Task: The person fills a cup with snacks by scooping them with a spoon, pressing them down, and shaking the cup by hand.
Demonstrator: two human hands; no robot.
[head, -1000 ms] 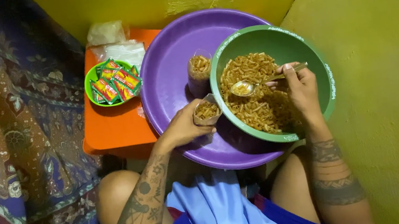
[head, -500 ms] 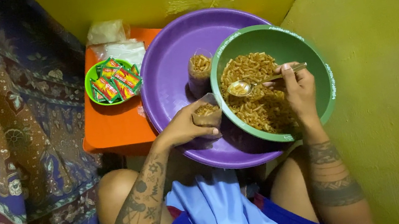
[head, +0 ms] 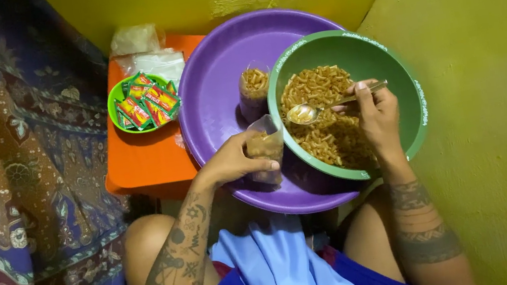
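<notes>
A yellow wall (head: 505,125) fills the right side and the top of the view, and a patterned purple and brown cloth (head: 12,185) hangs down the left side. Between them a big purple basin (head: 217,81) rests across the person's lap, its left edge overlapping an orange stool (head: 143,165). Inside the basin, toward its right side, sits a green bowl (head: 389,62) holding a heap of small orange-brown snack pieces (head: 326,138). The person's bare knees show below the basin, with a light blue cloth (head: 279,266) lying between them. On the stool stands a small green dish (head: 116,103) filled with red and green sachets (head: 147,105), and behind it lie some clear plastic bags (head: 151,60), crumpled and hard to count. The left hand (head: 230,163) is closed around a small clear bag (head: 265,147) partly filled with the snack, held upright just at the near rim of the green bowl, over the purple basin. A second filled bag (head: 253,89) stands upright in the basin just beyond it, beside the bowl's outer wall. The right hand (head: 376,114) is closed on the handle of a metal spoon (head: 306,113), held over the bowl with its head pointing left toward the held bag; the spoon's head seems to carry only a little of the snack.
</notes>
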